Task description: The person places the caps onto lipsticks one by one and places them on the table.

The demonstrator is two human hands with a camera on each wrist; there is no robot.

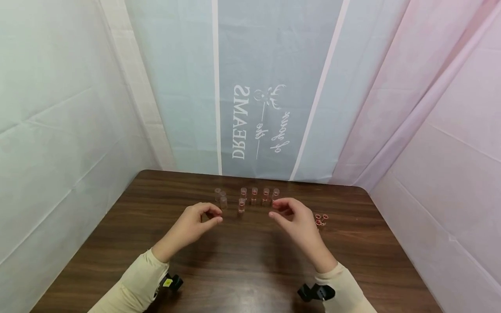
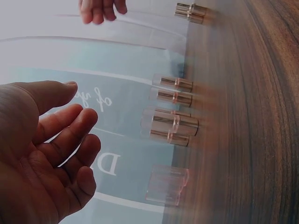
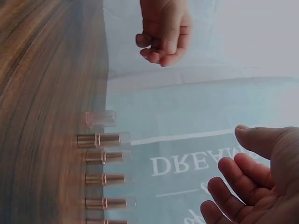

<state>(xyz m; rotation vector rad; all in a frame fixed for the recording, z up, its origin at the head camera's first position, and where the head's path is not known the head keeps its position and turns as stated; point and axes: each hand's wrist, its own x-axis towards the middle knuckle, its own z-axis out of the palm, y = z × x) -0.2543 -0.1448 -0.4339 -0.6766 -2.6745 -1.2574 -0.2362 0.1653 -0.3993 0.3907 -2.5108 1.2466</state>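
My left hand [image 1: 192, 224] hovers above the table, its fingers loosely bent and nothing between them. To the right, my right hand [image 1: 297, 221] is held in the same relaxed curve, also holding nothing. Several lipstick tubes with gold bodies and clear caps stand upright in a row beyond the hands; one lipstick tube [image 1: 241, 206] is nearer than the rest. In the right wrist view a capped lipstick tube [image 3: 107, 179] shows its gold body. Three clear caps [image 1: 223, 203] stand just past my left fingertips. Small gold cylinders [image 1: 318, 216] are grouped beside my right hand.
The brown wooden table [image 1: 235, 269] ends at a back edge close behind the tubes. A blue-grey curtain [image 1: 188, 87] with white lettering hangs behind it, and pale cloth walls [image 1: 450, 174] stand at both sides. Black wrist cameras [image 1: 316, 292] sit at the sleeves.
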